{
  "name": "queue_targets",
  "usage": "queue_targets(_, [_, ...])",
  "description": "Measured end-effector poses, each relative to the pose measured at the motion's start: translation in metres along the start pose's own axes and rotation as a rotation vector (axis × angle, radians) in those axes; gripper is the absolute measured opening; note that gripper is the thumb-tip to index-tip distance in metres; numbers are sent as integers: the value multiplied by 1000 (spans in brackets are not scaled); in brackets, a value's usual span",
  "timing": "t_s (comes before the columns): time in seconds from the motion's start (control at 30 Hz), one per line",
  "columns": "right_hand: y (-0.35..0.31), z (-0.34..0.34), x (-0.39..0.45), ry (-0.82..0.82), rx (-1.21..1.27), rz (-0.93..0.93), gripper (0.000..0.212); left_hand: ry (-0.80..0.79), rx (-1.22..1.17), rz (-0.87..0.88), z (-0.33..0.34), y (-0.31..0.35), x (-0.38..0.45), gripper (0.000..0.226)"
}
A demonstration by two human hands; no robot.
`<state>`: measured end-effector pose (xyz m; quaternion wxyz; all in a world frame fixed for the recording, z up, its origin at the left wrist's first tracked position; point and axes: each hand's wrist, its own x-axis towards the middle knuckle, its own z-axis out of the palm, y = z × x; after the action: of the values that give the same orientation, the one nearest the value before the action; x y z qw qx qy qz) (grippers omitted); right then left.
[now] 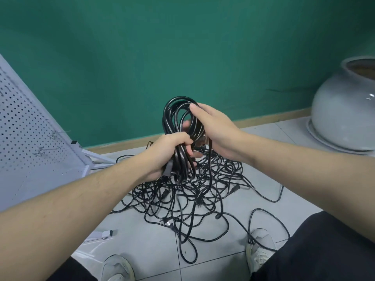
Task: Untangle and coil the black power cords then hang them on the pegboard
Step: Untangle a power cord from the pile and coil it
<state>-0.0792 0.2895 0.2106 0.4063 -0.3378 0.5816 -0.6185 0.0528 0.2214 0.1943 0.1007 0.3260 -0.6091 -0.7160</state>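
The left hand point(171, 151) grips the waist of the coiled cord point(178, 126), fist tight, while the right hand point(213, 128) curls over the loops up top. Held above the tangled pile point(192, 191) on the tiled floor point(146, 252). That cord looks limp yet springy and likely to slip loose, so pinching the bundle mid-loop seems wisest. The pegboard point(26, 126) leans at left, a grey pot point(345, 110) sits right, a green wall point(182, 47) behind.
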Motion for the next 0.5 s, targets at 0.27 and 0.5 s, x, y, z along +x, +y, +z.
queue_targets(0.27, [-10,8,6,42,319,-31,30,-23,-187,-22,10,-3,-4,45])
queue_targets(0.5, [-16,-4,4,29,183,-76,33,-234,-242,-23,9,8,-7,28])
